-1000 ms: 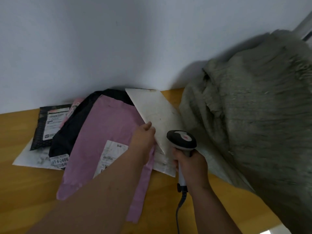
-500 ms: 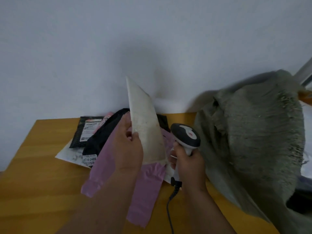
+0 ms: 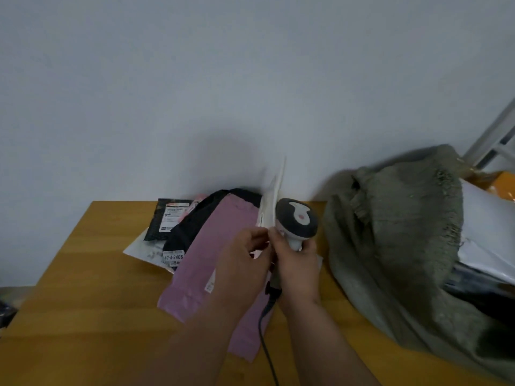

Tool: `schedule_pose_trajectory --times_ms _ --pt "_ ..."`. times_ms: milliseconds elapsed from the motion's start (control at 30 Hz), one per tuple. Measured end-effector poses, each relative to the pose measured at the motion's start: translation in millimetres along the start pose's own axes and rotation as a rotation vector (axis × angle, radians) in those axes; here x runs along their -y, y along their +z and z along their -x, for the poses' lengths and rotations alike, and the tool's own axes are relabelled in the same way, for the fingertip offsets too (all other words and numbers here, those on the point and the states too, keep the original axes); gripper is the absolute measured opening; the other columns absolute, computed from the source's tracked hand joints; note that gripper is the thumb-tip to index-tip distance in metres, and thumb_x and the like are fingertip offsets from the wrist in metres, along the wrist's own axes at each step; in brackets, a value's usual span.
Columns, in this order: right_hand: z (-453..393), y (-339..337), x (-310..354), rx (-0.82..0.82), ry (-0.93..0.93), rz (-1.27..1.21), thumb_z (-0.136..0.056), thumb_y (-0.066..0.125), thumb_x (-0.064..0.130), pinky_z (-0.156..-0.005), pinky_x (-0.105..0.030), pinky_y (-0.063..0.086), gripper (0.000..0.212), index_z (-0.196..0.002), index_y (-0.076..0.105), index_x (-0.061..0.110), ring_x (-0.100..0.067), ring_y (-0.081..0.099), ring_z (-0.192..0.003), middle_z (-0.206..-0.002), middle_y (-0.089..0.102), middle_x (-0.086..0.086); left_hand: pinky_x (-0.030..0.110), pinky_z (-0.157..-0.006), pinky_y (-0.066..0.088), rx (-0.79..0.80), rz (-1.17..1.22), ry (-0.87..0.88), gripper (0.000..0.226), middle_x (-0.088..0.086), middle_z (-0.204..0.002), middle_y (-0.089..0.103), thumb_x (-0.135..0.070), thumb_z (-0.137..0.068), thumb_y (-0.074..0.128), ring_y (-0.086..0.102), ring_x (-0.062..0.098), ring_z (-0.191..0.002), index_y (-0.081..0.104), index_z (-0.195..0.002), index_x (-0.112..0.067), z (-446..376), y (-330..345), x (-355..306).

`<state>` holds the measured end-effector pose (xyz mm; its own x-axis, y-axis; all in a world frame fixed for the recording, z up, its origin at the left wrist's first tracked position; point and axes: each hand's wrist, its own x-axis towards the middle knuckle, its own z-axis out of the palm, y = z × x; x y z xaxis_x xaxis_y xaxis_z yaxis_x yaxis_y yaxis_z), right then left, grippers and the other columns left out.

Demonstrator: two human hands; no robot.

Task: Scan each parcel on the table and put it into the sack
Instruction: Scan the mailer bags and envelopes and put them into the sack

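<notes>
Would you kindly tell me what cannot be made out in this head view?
- White parcel: seen edge-on, so its label is hidden.
- Pink parcel: label mostly covered by the left hand.
- Scanner: trigger hidden by the right hand.
- Sack: its opening is not visible.

A plain pale grey wall (image 3: 195, 93) rises behind everything. At far right a slanted grey metal frame (image 3: 493, 135) leans upward (only partly in view).
</notes>
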<state>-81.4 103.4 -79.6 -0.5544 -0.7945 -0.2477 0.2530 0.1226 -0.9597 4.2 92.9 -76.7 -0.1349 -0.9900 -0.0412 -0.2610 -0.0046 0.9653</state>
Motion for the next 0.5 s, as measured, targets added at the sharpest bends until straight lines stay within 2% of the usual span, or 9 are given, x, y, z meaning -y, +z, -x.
schedule_pose_trajectory --times_ms 67,167,233,300,367,467,500 --pt "4 3 -1 -0.036 0.012 -0.025 -0.078 0.082 0.026 -0.093 -0.048 0.056 0.046 -0.117 0.058 0.033 -0.02 0.069 -0.1 -0.106 0.073 0.003 0.031 -0.086 0.055 0.079 0.023 -0.025 0.022 -0.016 -0.101 0.071 -0.02 -0.091 0.064 0.066 0.001 -0.097 0.06 -0.102 -0.038 5 -11 -2" --pt "14 7 -9 -0.082 0.037 -0.062 -0.075 0.081 0.012 -0.091 -0.052 0.056 0.045 -0.108 0.06 0.033 -0.024 0.07 -0.097 -0.103 0.073 0.001 0.025 -0.09 0.051 0.132 0.129 -0.115 0.029 -0.015 -0.105 0.071 -0.014 -0.09 0.064 0.064 0.002 -0.102 0.056 -0.111 -0.034 12 -32 -1" --pt "23 10 -14 -0.102 0.05 -0.077 -0.077 0.076 0.006 -0.091 -0.054 0.056 0.044 -0.107 0.06 0.033 -0.027 0.07 -0.098 -0.105 0.073 0.0 0.01 -0.075 0.049 0.081 0.168 -0.144 0.032 -0.015 -0.109 0.068 -0.012 -0.091 0.065 0.062 -0.002 -0.099 0.055 -0.116 -0.029 15 -48 2" --pt "33 11 -15 -0.107 0.064 -0.102 -0.077 0.076 0.004 -0.091 -0.055 0.055 0.045 -0.106 0.06 0.035 -0.03 0.069 -0.099 -0.107 0.072 -0.001 0.007 -0.063 0.045 -0.065 0.109 -0.129 0.034 -0.012 -0.112 0.063 -0.012 -0.09 0.065 0.059 -0.004 -0.093 0.055 -0.119 -0.025 16 -68 8" --pt "43 11 -13 -0.082 0.063 -0.139 -0.079 0.075 0.003 -0.09 -0.055 0.056 0.042 -0.102 0.059 0.035 -0.031 0.069 -0.098 -0.106 0.073 -0.002 0.01 -0.069 0.044 -0.164 0.066 -0.183 0.042 -0.007 -0.122 0.058 -0.013 -0.09 0.065 0.056 -0.001 -0.097 0.051 -0.129 -0.021 17 -89 19" --pt "56 13 -6 -0.014 0.064 -0.204 -0.08 0.073 0.0 -0.089 -0.059 0.055 0.042 -0.108 0.06 0.029 -0.034 0.07 -0.099 -0.108 0.073 -0.007 0.039 -0.098 0.046 -0.155 0.114 -0.441 0.065 0.003 -0.144 0.043 -0.029 -0.09 0.065 0.049 0.027 -0.125 0.036 -0.147 -0.018 17 -117 38" --pt "61 15 -5 0.007 0.067 -0.24 -0.08 0.072 -0.001 -0.089 -0.061 0.055 0.043 -0.111 0.06 0.026 -0.035 0.07 -0.1 -0.109 0.074 -0.009 0.045 -0.101 0.044 -0.12 0.123 -0.518 0.066 0.005 -0.146 0.043 -0.037 -0.089 0.065 0.048 0.033 -0.127 0.037 -0.147 -0.02 19 -124 44"
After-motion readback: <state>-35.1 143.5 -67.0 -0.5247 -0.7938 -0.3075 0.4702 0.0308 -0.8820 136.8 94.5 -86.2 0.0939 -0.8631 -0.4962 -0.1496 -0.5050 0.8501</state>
